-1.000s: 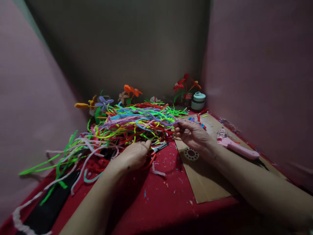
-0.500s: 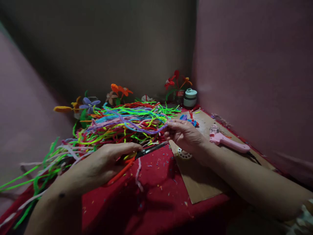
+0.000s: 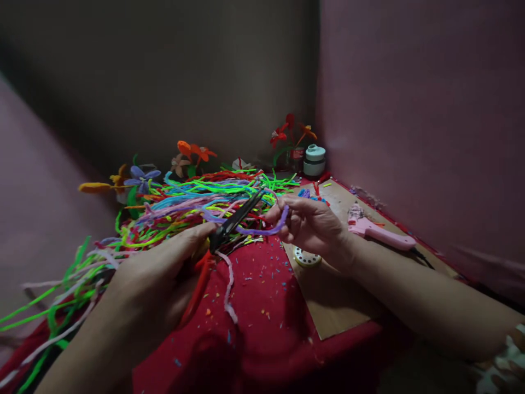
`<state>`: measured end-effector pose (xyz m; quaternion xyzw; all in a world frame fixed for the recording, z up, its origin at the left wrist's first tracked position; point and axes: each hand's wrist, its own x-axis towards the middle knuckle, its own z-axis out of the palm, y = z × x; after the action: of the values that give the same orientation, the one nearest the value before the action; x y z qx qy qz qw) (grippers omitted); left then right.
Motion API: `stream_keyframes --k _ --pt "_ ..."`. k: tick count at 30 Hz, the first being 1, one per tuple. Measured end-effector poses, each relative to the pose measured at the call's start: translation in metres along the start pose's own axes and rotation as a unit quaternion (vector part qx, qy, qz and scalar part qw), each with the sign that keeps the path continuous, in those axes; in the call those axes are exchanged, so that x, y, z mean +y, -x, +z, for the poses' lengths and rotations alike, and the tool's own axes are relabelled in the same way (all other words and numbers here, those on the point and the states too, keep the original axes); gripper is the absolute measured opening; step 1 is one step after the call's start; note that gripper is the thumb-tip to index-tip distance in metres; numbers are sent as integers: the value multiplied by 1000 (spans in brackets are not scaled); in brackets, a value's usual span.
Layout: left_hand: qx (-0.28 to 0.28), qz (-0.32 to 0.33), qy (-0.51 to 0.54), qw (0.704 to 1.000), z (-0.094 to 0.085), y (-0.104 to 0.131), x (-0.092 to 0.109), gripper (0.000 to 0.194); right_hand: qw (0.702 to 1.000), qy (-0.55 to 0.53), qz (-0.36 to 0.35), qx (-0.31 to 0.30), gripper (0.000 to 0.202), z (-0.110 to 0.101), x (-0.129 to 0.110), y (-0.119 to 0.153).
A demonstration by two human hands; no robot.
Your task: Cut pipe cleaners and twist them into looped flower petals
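My left hand (image 3: pixel 176 262) is closed round the orange handles of a pair of scissors (image 3: pixel 235 220), whose dark blades point up and to the right. A purple pipe cleaner (image 3: pixel 262 232) curves below the blades, its end bent up at the fingers of my right hand (image 3: pixel 307 224). That hand pinches it between thumb and fingers. Behind both hands lies a big heap of pipe cleaners (image 3: pixel 192 200) in many colours. One pale pink pipe cleaner (image 3: pixel 228 284) lies on the red cloth under the scissors.
On the brown board (image 3: pixel 336 306) at the right lie a pink glue gun (image 3: pixel 381 234) and a white round disc with holes (image 3: pixel 307 256). A pale jar (image 3: pixel 314 161) stands at the back, near pipe-cleaner flowers (image 3: pixel 141 178). Small coloured scraps dot the red cloth (image 3: pixel 262 328).
The scissors have swung to point more upward, their tips now near the right hand's fingers. The purple pipe cleaner's end now bends upward. The view has shifted slightly.
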<state>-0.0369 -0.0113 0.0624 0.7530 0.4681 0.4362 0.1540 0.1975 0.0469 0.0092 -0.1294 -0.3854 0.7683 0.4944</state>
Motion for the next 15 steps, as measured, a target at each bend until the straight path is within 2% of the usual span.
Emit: stream_keyframes --k 4,8,9,11,13,15 --pt "-19 -24 24 999 0 0 -3 44 995 -68 39 -62 7 -2 -7 5" --pt "-7 -75 34 997 -6 -1 0 42 985 -12 111 -130 6 -3 -4 4" --pt "-25 -77 7 997 -7 -1 2 43 981 0 128 -143 7 -4 -2 3" --pt "-100 -52 -76 991 -7 -2 3 43 977 9 144 -158 7 -8 2 0" --pt "-182 -3 -153 971 -3 -1 1 39 976 6 145 -162 8 -12 5 -2" --pt "-221 38 -198 954 4 -1 -5 35 975 2 143 -168 11 -15 6 -3"
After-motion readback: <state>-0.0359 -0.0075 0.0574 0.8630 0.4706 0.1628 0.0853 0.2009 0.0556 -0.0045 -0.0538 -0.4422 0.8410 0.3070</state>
